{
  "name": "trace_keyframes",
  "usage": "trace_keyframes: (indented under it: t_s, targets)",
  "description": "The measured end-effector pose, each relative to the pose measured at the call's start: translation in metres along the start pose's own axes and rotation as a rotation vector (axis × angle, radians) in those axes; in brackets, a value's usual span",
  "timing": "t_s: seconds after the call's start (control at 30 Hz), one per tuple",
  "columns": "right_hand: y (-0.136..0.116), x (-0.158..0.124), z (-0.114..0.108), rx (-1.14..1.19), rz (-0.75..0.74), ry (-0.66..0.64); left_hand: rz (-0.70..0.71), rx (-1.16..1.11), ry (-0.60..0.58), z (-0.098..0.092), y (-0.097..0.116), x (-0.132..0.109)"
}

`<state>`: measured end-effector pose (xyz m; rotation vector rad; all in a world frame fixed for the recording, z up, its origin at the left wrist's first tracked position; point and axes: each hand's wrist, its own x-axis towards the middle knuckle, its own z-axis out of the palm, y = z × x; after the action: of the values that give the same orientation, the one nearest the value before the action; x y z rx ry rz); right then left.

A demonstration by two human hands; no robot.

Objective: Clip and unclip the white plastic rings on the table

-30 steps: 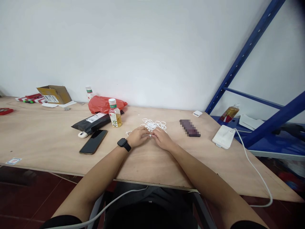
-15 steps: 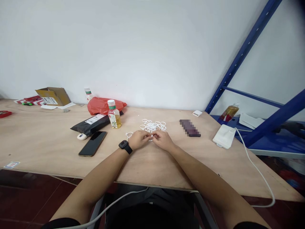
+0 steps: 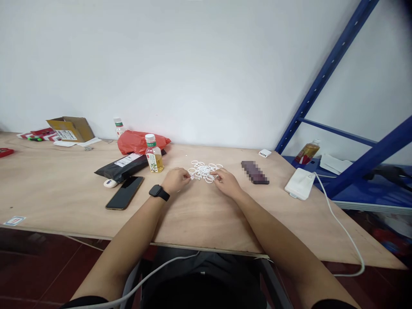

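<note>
Thin white plastic-looking rings (image 3: 202, 171) lie in a loose, overlapping pile at the middle of the table. At the pile's left edge is my left hand (image 3: 175, 180), a dark watch on its wrist. Its fingertips are pinched together beside a bit of white; what they hold is too small to make out. My right hand (image 3: 226, 182) reaches in from the right, thumb and index finger closed at the edge of a white ring (image 3: 209, 179) on the near side of the pile. Part of another ring shows beneath my left hand.
Left of my hands stand a drink bottle (image 3: 154, 156), a red plastic bag (image 3: 138, 141), a black parcel (image 3: 124, 166) and a phone (image 3: 125, 193). To the right lie a pixelated dark item (image 3: 255, 172), a white charger (image 3: 265, 153) and a white cabled device (image 3: 300, 183). A blue rack (image 3: 322, 86) rises beyond.
My hands were together in front of the pile and have moved apart, left hand leftward, right hand slightly rightward. The ring between them now lies against the pile by my right fingers.
</note>
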<state>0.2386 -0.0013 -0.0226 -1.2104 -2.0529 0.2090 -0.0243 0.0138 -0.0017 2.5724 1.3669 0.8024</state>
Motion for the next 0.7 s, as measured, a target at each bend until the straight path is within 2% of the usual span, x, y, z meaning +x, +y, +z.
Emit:
trace_keyframes:
  t_s: [0.13,0.27,0.37,0.43,0.5,0.6,0.7]
  targets:
    - [0.018,-0.003,-0.010,-0.133,0.063,-0.169,-0.116,0.197,-0.177,-0.010,-0.019,-0.002]
    - [0.023,-0.004,-0.008,-0.189,0.079,-0.242,-0.259,0.276,-0.278,-0.017,-0.016,-0.004]
    - [0.023,-0.003,-0.005,-0.199,0.081,-0.254,-0.372,0.277,-0.290,-0.022,-0.012,-0.005]
    - [0.022,-0.003,-0.004,-0.157,0.067,-0.235,-0.398,0.257,-0.229,-0.023,-0.010,-0.004]
    - [0.019,-0.002,-0.003,-0.055,0.057,-0.179,-0.325,0.206,-0.103,-0.020,-0.008,-0.004]
    - [0.008,-0.001,0.001,0.269,0.123,-0.078,-0.083,0.011,0.097,-0.010,0.003,-0.002]
    - [-0.008,0.000,0.008,0.711,0.238,-0.111,0.156,-0.150,0.179,0.004,0.020,-0.002]
